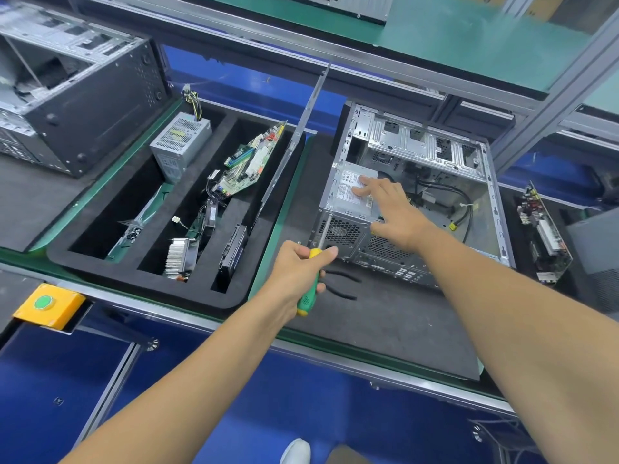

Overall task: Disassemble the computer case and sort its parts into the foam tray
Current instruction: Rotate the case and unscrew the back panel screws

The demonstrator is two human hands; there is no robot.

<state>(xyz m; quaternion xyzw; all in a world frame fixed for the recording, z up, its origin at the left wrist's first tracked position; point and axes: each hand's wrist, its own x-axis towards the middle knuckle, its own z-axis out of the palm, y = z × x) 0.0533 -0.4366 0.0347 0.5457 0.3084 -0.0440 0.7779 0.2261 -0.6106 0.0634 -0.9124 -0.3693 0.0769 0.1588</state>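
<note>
An open silver computer case (495,209) lies on the dark mat at the right, with a grey power supply (345,192) and loose black cables inside. My right hand (392,212) rests on the power supply with its fingers spread. My left hand (298,262) grips a green and yellow screwdriver (310,286), whose shaft points at the case's rear grille. The black foam tray (67,259) at the left holds another power supply (181,145), a motherboard (251,165), a heatsink (179,254), a drive (234,252) and a side panel (301,125) standing on edge.
Black pliers (345,286) lie on the mat in front of the case. Another black case (83,105) stands at the far left. A yellow box with a green button (47,304) sits at the bench's front edge. A second tray holding a board (542,232) is at the right.
</note>
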